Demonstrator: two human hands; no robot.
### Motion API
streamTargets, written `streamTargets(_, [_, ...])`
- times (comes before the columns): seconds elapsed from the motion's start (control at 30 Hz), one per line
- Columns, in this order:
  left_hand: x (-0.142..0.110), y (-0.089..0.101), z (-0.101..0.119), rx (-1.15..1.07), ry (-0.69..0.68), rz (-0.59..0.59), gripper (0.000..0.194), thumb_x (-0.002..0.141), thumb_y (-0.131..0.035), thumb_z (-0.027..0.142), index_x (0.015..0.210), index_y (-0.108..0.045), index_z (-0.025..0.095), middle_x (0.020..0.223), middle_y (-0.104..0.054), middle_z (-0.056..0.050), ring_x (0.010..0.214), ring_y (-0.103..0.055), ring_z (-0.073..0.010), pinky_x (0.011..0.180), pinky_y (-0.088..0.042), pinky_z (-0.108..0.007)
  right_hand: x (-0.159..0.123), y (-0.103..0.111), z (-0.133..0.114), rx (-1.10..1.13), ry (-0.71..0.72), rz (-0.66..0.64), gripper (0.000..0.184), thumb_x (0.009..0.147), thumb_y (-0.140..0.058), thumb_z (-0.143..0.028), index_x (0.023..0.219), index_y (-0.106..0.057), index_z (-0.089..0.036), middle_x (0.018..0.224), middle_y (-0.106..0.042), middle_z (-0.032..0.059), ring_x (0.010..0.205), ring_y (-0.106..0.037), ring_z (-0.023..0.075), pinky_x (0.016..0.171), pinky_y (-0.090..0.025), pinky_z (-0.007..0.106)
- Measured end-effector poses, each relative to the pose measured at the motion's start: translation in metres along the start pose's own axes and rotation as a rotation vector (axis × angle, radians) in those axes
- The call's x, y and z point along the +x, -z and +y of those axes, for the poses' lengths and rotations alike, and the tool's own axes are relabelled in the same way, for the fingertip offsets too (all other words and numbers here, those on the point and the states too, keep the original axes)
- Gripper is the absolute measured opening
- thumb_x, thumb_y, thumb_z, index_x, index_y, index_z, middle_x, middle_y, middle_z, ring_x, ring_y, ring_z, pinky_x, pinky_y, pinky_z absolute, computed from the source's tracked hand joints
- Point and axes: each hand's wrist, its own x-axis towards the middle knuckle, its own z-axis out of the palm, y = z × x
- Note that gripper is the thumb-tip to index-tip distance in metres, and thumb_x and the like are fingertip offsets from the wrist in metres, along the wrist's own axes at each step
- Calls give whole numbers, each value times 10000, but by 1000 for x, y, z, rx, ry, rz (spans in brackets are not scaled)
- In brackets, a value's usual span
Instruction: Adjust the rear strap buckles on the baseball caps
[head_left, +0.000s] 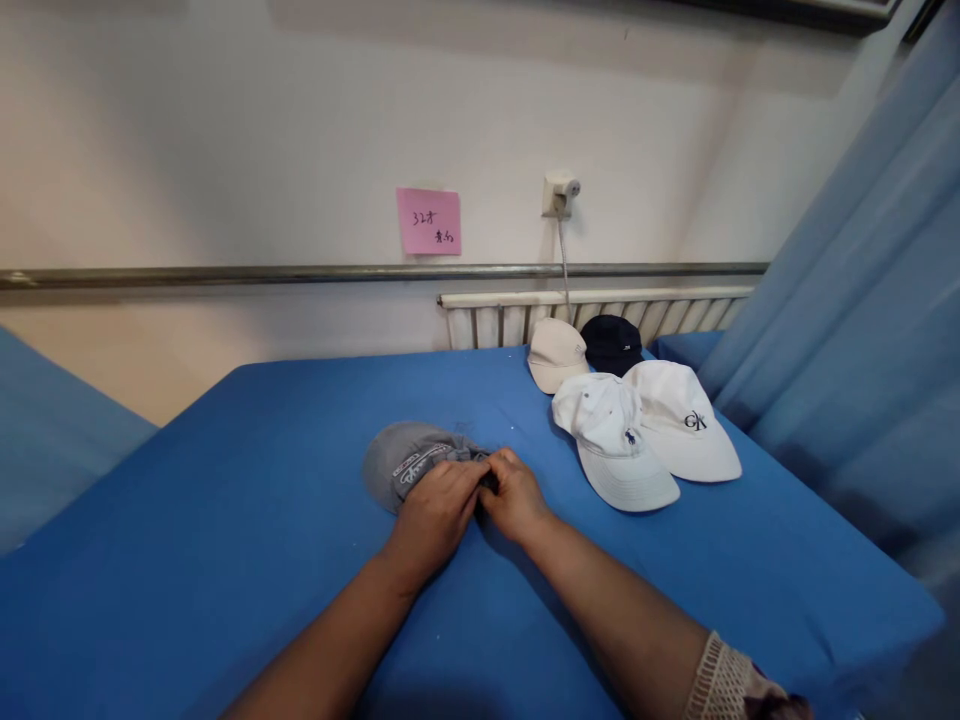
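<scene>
A grey baseball cap (401, 455) with pale lettering on its front lies on the blue-covered table, its brim pointing left. My left hand (442, 505) rests over the crown, its fingers closed on the fabric near the back. At the cap's right end my right hand (514, 495) pinches the rear edge, with thumb and fingers close to those of the left hand. Between the two hands a small dark part of the cap shows; the rest of the back is hidden by my fingers.
Right of my hands lie a white cap with a small dark emblem (611, 435), a white cap with black letters (682, 420), a beige cap (556, 352) and a navy cap (613, 343). Behind stand a radiator (506, 325) and a wall rail (300, 273). A blue curtain (847, 330) hangs at right.
</scene>
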Motion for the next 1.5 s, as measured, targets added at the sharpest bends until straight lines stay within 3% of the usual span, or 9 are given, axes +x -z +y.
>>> streamTargets(0.2, [0,-5,-3,-80,152,21,342,917,-503,156,1258,-498,166,1128,-666,-115,995,-650,-243,891,-535,-428,-1,3,-3,58,19,5,267,746,-614,-70,967,-667,-208,964,-607,43,919,-599,200,870,-488,341])
streamTargets(0.4, [0,-13,-12,-373,390,104,308,893,-514,215,1197,-486,180,1006,-633,-72,885,-652,-204,854,-540,-410,1,-1,1,162,-29,45,138,781,-670,-158,908,-686,-209,903,-580,24,787,-594,164,721,-498,288])
streamTargets(0.53, [-1,-19,-19,-637,519,154,273,888,-530,255,1149,-490,187,985,-603,-57,846,-647,-179,779,-554,-352,2,-4,3,214,-57,59,151,765,-704,-166,904,-689,-221,901,-578,8,718,-577,138,678,-493,268])
streamTargets(0.63, [-1,-17,-19,-653,510,150,284,869,-557,246,1143,-508,191,1005,-614,-59,862,-644,-181,799,-546,-357,2,-3,3,211,-46,72,181,753,-703,-133,908,-692,-226,902,-576,8,752,-580,146,706,-498,273])
streamTargets(0.77, [-1,-6,-12,-419,368,57,327,850,-593,223,1175,-550,210,1074,-647,-70,954,-635,-220,892,-507,-413,1,-1,1,158,-6,52,252,739,-646,-55,917,-686,-229,906,-567,9,767,-570,151,739,-497,287])
streamTargets(0.87, [0,-4,-9,-353,345,52,311,867,-568,221,1177,-558,211,1066,-661,-72,951,-639,-227,893,-502,-423,0,-1,-1,153,18,49,250,742,-638,-57,921,-683,-225,905,-572,12,776,-573,153,749,-498,290])
streamTargets(1.2, [5,-19,-13,-834,676,289,218,765,-631,255,961,-558,193,899,-626,-18,822,-640,-159,768,-534,-309,2,-9,1,309,-72,83,145,735,-709,-165,868,-686,-219,857,-581,-9,640,-548,114,635,-485,248])
streamTargets(1.37, [11,-16,-11,-916,784,365,200,726,-659,269,887,-570,191,831,-609,11,756,-628,-145,714,-535,-289,4,-16,6,426,-142,140,130,700,-746,-237,810,-682,-209,837,-595,-14,608,-532,106,620,-478,251])
streamTargets(1.5, [10,-1,-4,-841,755,410,122,780,-610,268,876,-599,195,862,-641,-18,841,-648,-188,783,-555,-347,8,-25,17,577,-233,185,171,685,-752,-297,794,-668,-195,783,-611,-20,571,-501,102,577,-443,247])
